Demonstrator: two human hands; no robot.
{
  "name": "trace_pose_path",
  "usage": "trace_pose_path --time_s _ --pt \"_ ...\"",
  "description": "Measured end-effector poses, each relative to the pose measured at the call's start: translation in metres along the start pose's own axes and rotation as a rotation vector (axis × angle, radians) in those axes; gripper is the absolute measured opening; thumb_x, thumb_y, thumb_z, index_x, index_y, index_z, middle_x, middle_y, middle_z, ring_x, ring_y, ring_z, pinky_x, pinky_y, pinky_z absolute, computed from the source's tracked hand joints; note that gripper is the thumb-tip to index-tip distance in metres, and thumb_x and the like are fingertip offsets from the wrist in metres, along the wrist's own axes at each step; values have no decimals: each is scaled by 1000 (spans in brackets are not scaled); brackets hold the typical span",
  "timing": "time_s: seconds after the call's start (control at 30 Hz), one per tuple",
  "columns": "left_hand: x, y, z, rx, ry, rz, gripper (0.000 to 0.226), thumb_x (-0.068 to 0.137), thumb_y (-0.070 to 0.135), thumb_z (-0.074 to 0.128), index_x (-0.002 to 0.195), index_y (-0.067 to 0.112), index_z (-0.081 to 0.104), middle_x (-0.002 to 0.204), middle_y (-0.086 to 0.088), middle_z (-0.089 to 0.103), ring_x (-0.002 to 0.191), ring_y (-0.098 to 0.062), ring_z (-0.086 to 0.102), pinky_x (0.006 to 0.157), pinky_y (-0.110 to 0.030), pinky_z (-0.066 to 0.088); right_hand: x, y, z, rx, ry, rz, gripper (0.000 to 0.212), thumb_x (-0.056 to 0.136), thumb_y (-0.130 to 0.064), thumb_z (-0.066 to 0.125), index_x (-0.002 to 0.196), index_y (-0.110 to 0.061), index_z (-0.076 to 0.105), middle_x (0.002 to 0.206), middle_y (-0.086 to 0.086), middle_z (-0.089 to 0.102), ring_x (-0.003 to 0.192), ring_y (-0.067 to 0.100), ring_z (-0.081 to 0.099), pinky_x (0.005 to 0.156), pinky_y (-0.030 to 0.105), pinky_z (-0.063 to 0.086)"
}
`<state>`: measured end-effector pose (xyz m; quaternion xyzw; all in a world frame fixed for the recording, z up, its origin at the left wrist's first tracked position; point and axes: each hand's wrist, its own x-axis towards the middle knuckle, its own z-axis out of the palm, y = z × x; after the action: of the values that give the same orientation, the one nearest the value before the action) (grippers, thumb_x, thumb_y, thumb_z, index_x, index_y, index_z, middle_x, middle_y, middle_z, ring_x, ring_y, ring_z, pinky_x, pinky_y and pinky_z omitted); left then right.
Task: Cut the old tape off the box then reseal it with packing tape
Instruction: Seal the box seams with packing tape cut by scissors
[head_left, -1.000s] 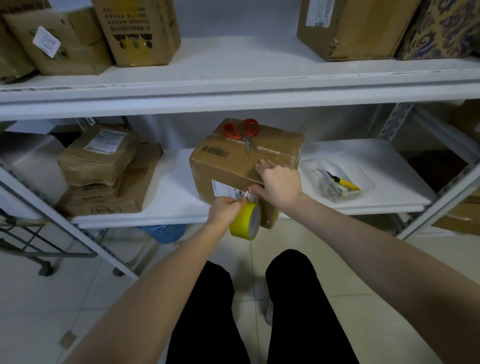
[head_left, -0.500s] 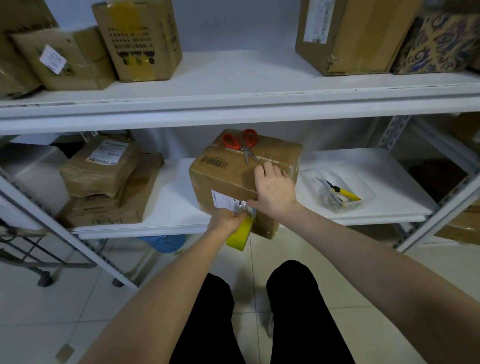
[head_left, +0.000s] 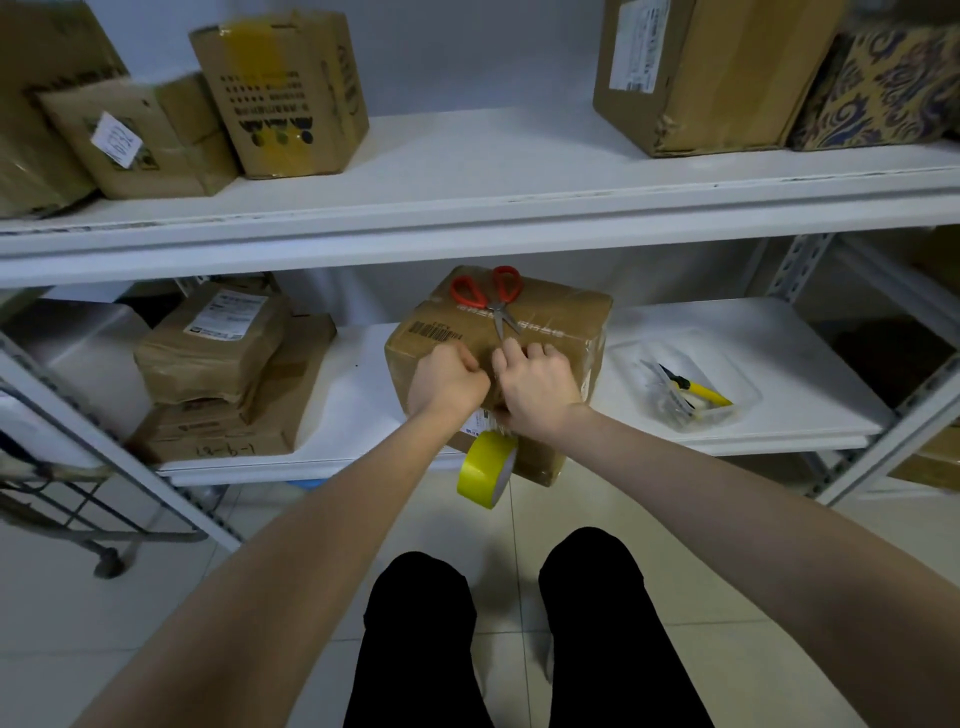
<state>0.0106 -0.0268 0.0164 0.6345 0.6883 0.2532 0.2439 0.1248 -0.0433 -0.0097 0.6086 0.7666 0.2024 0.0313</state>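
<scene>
Cardboard box (head_left: 550, 322) at the middle of the lower shelf (head_left: 769, 358), near corner jutting past the shelf edge toward 6 o'clock. On its top face, toward 12 o'clock, red-handled scissors (head_left: 488, 300) lying flat, blades pointing back at 6 o'clock. Printed barcode (head_left: 434, 331) on the top at 10 o'clock.

Left hand (head_left: 447, 382) against the upper front of the box, at 7 o'clock from the scissors, fingers curled tight into the palm, knuckles toward the cardboard. Impossible to tell whether anything is pinched inside. Right hand (head_left: 537, 387) just beside it at 3 o'clock, almost touching, fingers bent over the top front edge with tips on the top face; thumb hidden, so grip likewise impossible to tell.

Yellow tape roll (head_left: 485, 470) hanging at 6 o'clock below both wrists, in front of the box's lower face, tilted, held by neither hand as far as can be seen. What joins it to the box is hidden behind the right wrist.

At 3 o'clock from the box, apart from it, a clear plastic tray (head_left: 740, 382) holding a yellow-handled tool (head_left: 701, 392). At 9 o'clock, stacked brown parcels (head_left: 218, 364). At 12 o'clock, the upper shelf (head_left: 467, 156) with more cartons (head_left: 280, 88).
</scene>
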Motion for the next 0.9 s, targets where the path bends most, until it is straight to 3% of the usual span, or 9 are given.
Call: trace_pose_path --time_s 0.1,0.2,0.37,0.43,0.47,0.57,0.63,0.73,0.9 --pt "12 16 -4 0 30 3 16 82 15 56 93 21 65 105 1 67 102 -21 60 73 -26 44 -1 10 -5 85 17 -56 46 88 -48 55 116 -11 49 116 6 51 98 27 60 62 32 35" --pt "26 30 -7 21 46 -5 20 83 15 54 98 17 66 109 -3 67 105 -24 60 76 -27 45 1 34 -11 186 16 -119 40 90 -49 49 108 -15 59 112 2 56 92 28 64 60 31 33" --pt "44 42 -5 136 15 15 26 86 30 53 100 13 67 103 -10 68 95 -31 63 71 -31 45 29 72 -15 497 111 70 23 96 -27 41 92 -18 62 105 3 67 96 31 63 67 33 45" --pt "50 47 1 179 3 11 26 87 32 51 99 14 66 101 -10 67 93 -31 62 74 -33 48 47 78 -12 540 47 135 18 92 -15 46 103 -15 61 111 8 64 100 32 61 71 34 47" --pt "53 50 2 197 1 4 26 87 33 50 97 14 65 100 -10 66 93 -31 62 79 -36 50 57 80 -9 567 -5 143 26 89 -12 49 113 -13 59 118 10 61 105 33 59 76 37 49" --pt "61 53 7 251 7 -10 24 85 35 51 91 16 64 94 -8 66 91 -31 61 87 -43 51 86 83 2 653 -125 130 46 90 -21 54 134 -13 45 135 14 49 121 35 49 95 45 46" --pt "64 50 9 267 15 11 22 82 35 50 83 16 63 90 -8 66 87 -31 61 83 -42 52 101 84 10 640 -179 88 53 92 -29 53 141 -16 37 141 12 44 126 34 44 100 46 43" --pt "66 44 5 293 31 22 17 77 29 50 77 16 62 86 -8 66 84 -31 61 78 -40 53 114 87 17 593 -222 20 50 91 -21 51 139 -16 38 140 14 45 124 35 45 99 43 42" --pt "62 35 0 247 35 21 15 77 17 48 78 17 63 89 -6 65 91 -30 61 79 -40 52 106 86 1 456 20 -1 28 87 -13 51 115 -13 53 114 14 59 104 35 56 79 32 47"
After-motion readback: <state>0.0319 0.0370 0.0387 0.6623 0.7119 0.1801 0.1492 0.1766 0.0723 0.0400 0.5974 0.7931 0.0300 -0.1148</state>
